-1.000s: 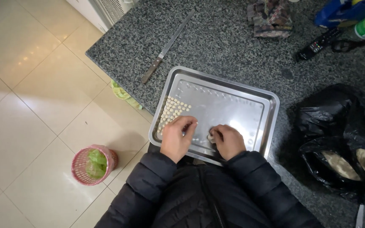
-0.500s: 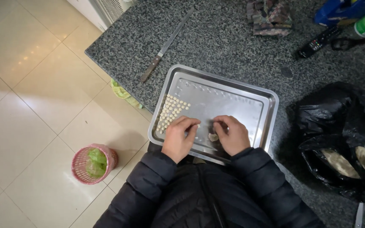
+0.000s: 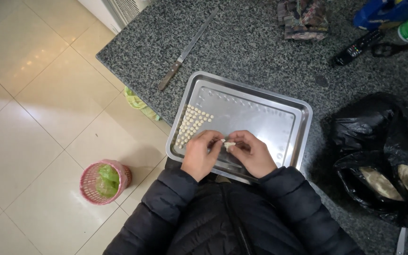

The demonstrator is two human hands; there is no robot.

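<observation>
Steel tray (image 3: 279, 111) sat on the speckled granite counter (image 3: 260, 52), near edge just in front of my jacket. Both my hands were over the tray's near rim: left hand (image 3: 200, 155) and right hand (image 3: 252, 153), fingers curled in, fingertips meeting on one small pale piece (image 3: 229, 144), pinched between them just above the tray floor. Rows of the same small pale pieces (image 3: 191, 123) lay in a wedge at the tray's left end, apart from my hands. Long knife (image 3: 188, 48) with wooden handle lay on the counter beyond the tray. Black plastic bag (image 3: 378, 141) was to my right, open, pale lumps inside. Pink basket (image 3: 104, 181) stood on the tiled floor (image 3: 34, 118).
</observation>
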